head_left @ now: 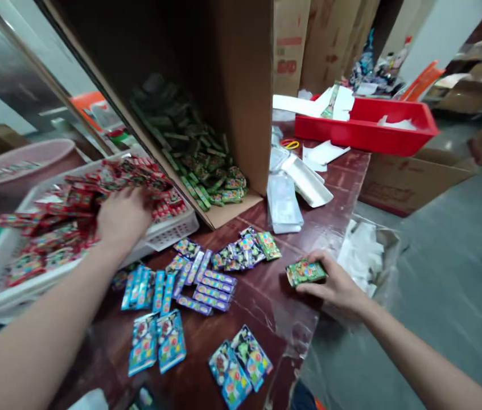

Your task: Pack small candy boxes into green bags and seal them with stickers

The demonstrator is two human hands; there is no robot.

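Observation:
My left hand (124,217) reaches into a white plastic basket (172,232), among many small red packets (74,196). Its fingertips are blurred and partly hidden, so I cannot tell whether they grip a packet. At the table's right edge my right hand (333,285) is closed on a green packet (307,272), thumb below and fingers above. Between the hands lie purple packets (215,287), blue packets (140,287) and a small heap of mixed packets (241,250). Flat blue cards (171,340) with printed pictures lie nearer to me, and another pair of cards (230,373) lies to their right.
A tall cardboard box (241,102) lies open towards me with many green packets (210,176) inside. Clear plastic sleeves (284,205) and a white tray (309,181) sit beside it. Beyond are a red bin (386,122) and yellow-handled scissors (289,144). A waste box (369,256) stands below the right edge.

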